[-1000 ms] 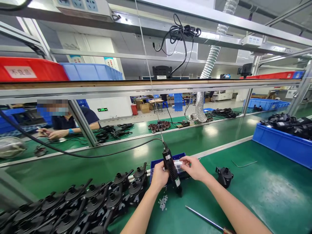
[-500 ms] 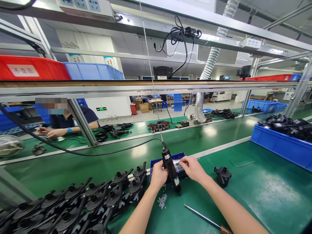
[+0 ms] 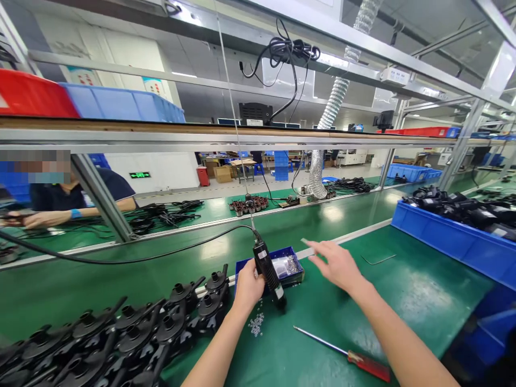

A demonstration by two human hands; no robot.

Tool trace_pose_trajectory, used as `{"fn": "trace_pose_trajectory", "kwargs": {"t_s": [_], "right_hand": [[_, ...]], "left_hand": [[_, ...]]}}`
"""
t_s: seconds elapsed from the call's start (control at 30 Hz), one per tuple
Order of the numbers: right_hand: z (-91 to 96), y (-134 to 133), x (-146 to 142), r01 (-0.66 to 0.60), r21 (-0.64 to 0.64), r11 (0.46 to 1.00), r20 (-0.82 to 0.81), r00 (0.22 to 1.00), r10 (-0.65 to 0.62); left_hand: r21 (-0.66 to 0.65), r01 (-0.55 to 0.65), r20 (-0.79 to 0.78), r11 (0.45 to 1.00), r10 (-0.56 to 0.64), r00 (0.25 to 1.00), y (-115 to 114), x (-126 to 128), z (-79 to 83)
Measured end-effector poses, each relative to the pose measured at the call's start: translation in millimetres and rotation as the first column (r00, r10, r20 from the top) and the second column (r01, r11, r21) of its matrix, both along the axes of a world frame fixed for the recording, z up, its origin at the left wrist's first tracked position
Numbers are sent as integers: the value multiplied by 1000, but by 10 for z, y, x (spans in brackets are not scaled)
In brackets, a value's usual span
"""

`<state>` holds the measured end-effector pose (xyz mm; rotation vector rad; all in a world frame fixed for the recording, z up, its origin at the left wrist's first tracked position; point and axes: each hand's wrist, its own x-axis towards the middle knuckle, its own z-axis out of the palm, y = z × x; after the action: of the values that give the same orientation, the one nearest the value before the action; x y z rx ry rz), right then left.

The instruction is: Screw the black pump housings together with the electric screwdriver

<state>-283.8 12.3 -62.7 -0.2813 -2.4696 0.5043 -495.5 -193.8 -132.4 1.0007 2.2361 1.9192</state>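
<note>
Power screwdriver: one, black, hanging tilted on its cable, in front of one small blue bin; whether its tip touches the green worktop cannot be told. Left hand is just beside the driver at the bin's near left; its fingertips go out of sight behind the driver, so finger opening and any hold cannot be read. Right hand is over the worktop, right of the bin, thumb and forefinger standing part-way apart; one pale sliver shows at the foremost fingertips — blurred, so I cannot say whether it is held. Bin contents: one clear plastic bag, partly covered by the driver, and small metal pieces too fine to count. Clear rings lie in one loose cluster near the left wrist, count not resolvable. Hand screwdriver with red handle: one, left of the right forearm. Bent wire: one, beyond it. Black housings: at least eight at lower left, overlapping, cut off by the frame edges. Large blue bin: one, right edge cropped, heaped with uncounted black parts. Co-worker: one, partly behind a post, hands cropped at left.
</note>
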Motion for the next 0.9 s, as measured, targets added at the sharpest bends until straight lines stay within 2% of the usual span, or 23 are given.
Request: {"fn": "trace_pose_trajectory", "kwargs": {"t_s": [0.1, 0.13, 0.17, 0.23, 0.3, 0.43, 0.57, 0.63, 0.7, 0.8, 0.9], "right_hand": [[-32, 338, 554, 191, -146, 971, 44, 981, -187], [-73, 423, 693, 220, -200, 955, 66, 975, -211], [-121, 485, 798, 235, -257, 937, 83, 972, -221], [-213, 528, 905, 245, -376, 893, 89, 969, -228], [-264, 460, 910, 238, -495, 836, 66, 969, -236], [-215, 30, 806, 149, -706, 693, 44, 985, -167], [-123, -548, 682, 40, -840, 542, 42, 999, -8], [-96, -770, 641, 4, -873, 487, 30, 999, 45], [-74, -918, 646, -23, -868, 496, -33, 999, -12], [-47, -1048, 758, -33, -822, 568, -155, 973, -169], [-53, -1155, 925, -54, -822, 567, -163, 976, -143]], "left_hand": [[132, -165, -8, 977, 167, 986, -173, 306, -96], [199, -238, -58, 951, 254, 965, -252, 452, -149], [250, -249, -162, 936, 294, 942, -333, 612, -206], [243, -86, -383, 966, 177, 907, -478, 934, -323], [140, 71, -456, 988, 0, 890, -560, 1207, -421], [-4, 288, -298, 958, -276, 914, -535, 1488, -524], [43, 477, -116, 878, -469, 875, -489, 1551, -523], [99, 521, 11, 848, -525, 851, -511, 1573, -484], [164, 512, 176, 843, -536, 826, -545, 1595, -421], [255, 454, 374, 854, -520, 768, -572, 1607, -315], [326, 422, 428, 846, -530, 732, -561, 1587, -256]]}}
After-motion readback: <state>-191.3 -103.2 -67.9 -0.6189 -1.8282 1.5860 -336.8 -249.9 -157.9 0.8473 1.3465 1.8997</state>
